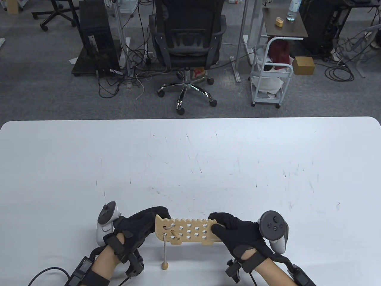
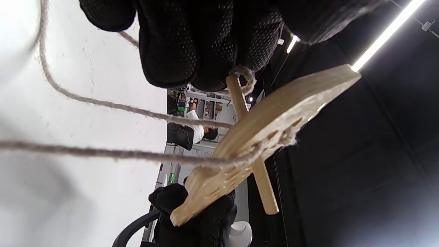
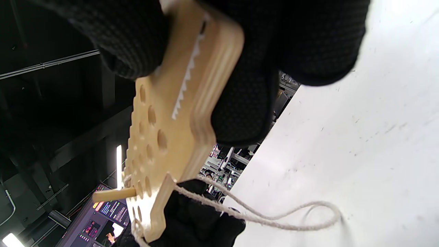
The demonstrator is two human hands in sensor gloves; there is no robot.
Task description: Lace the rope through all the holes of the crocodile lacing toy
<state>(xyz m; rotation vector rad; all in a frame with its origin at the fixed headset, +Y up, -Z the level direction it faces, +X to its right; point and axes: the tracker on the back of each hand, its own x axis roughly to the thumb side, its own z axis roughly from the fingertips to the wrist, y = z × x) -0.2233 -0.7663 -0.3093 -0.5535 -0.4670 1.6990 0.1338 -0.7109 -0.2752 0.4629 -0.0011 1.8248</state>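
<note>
The wooden crocodile lacing toy (image 1: 190, 233) is held above the table between both hands. My left hand (image 1: 148, 222) wraps around its left end, and in the left wrist view its fingertips (image 2: 192, 51) pinch the rope end of the wooden needle (image 2: 255, 154) under the board (image 2: 284, 109). The needle tip (image 1: 175, 236) pokes up through a hole near the left end. The rope (image 1: 164, 248) hangs down from the board to a wooden bead (image 1: 164, 265) on the table. My right hand (image 1: 221, 227) grips the board's right end, and its fingers (image 3: 308, 41) clamp the board (image 3: 164, 113).
The white table (image 1: 190, 166) stretches far ahead of the hands. A loose rope loop (image 3: 291, 214) lies on the table under the board. An office chair (image 1: 187, 44) and a cart (image 1: 271, 71) stand beyond the far edge.
</note>
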